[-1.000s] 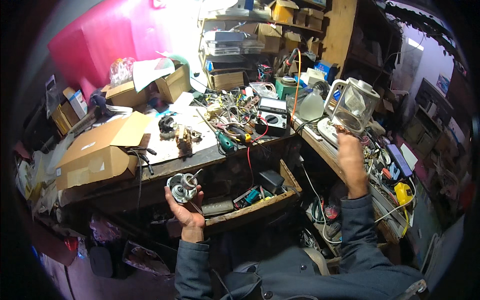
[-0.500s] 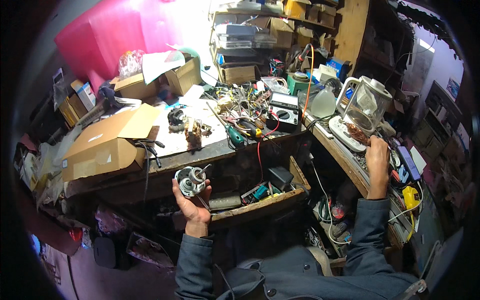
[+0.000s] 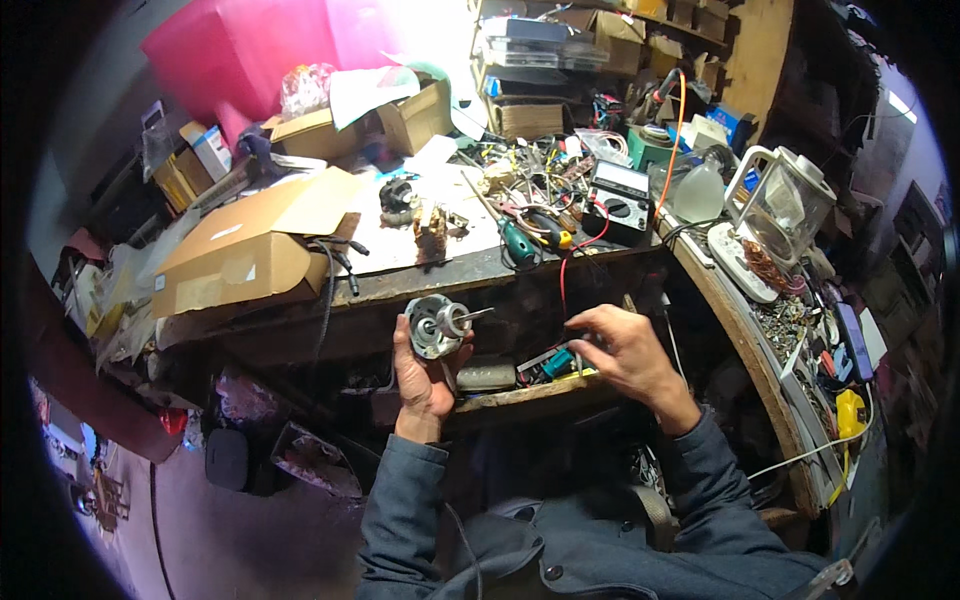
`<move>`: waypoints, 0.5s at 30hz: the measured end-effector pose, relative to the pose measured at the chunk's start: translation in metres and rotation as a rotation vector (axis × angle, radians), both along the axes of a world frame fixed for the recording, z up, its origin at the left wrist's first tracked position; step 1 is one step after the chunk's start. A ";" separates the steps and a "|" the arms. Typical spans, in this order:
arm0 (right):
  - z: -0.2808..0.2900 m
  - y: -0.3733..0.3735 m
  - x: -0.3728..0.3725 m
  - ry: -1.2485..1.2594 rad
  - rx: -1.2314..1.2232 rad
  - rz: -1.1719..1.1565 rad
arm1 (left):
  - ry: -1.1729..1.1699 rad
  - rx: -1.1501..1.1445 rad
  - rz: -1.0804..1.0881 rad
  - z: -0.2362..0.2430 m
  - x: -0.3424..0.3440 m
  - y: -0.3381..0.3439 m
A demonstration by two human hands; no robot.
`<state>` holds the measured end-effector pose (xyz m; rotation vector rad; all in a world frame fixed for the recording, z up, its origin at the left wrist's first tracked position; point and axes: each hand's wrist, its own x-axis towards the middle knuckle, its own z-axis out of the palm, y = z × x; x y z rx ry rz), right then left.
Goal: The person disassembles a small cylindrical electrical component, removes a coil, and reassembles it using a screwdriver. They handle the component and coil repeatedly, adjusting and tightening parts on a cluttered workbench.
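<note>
My left hand (image 3: 426, 388) grips a round silvery metal motor end housing (image 3: 432, 328) from below, its open face turned up. A ring-shaped metal part with a thin shaft (image 3: 462, 318) sticks out of it to the right. Just right of the housing, apart from it, hovers my right hand (image 3: 635, 362), its fingers bent and the thumb brought toward the forefinger. Whatever may sit between those fingertips is too small to make out. Behind the hands on the bench lie a copper-wound motor part (image 3: 431, 232) and a dark round part (image 3: 397, 200).
An open wooden drawer (image 3: 520, 396) with tools juts out below the bench. Green-handled screwdriver (image 3: 517, 243), pliers (image 3: 550, 231) and multimeter (image 3: 617, 203) lie at the bench edge. A cardboard box (image 3: 235, 270) stands left. On the right bench are a blender jug (image 3: 790, 205), copper wire (image 3: 765, 266) and scattered small parts.
My right hand has come from the small parts on the right bench to beside the housing. My left hand still holds the housing, now slightly higher. The whole view has swung a little left.
</note>
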<state>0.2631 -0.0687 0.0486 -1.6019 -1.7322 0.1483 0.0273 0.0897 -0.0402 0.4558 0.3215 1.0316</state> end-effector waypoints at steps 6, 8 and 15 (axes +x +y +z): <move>-0.017 0.052 -0.049 0.297 0.107 0.181 | -0.065 0.053 -0.064 -0.003 -0.001 0.002; -0.019 0.062 -0.054 0.416 0.099 0.191 | -0.035 -0.021 0.012 0.002 0.009 -0.003; -0.039 0.088 -0.072 0.450 0.142 0.242 | 0.026 0.070 -0.041 -0.006 -0.002 0.002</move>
